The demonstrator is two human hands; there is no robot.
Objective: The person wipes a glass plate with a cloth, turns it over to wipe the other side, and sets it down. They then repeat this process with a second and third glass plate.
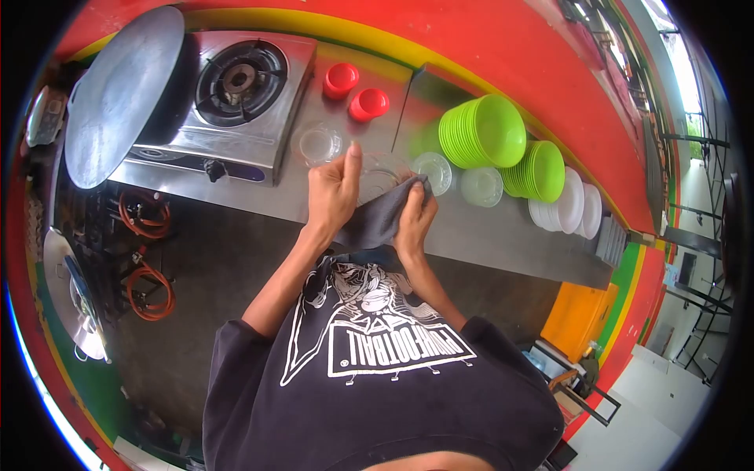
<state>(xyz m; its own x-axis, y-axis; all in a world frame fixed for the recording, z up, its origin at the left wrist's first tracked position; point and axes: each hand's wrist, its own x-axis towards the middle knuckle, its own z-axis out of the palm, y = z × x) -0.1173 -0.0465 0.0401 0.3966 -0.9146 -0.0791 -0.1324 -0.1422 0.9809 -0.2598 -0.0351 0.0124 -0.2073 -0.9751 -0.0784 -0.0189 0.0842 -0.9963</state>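
Note:
In the head view, my left hand (333,192) is closed around the side of a clear glass bowl (382,179), its thumb up at the rim. A dark grey cloth (375,218) hangs from my right hand (414,218), whose fingers pinch it against the bowl's right side. The bowl is see-through, so its outline is hard to make out. Left of it a clear dish (318,144) stands on the steel counter (503,228). To the right are a clear dish (433,173) and a second one (481,187).
A gas stove (242,82) with a large metal lid (126,98) is at the left. Two red cups (341,81) stand behind the bowl. Stacked green bowls (481,132) and white bowls (559,208) line the counter's right side, near the red wall.

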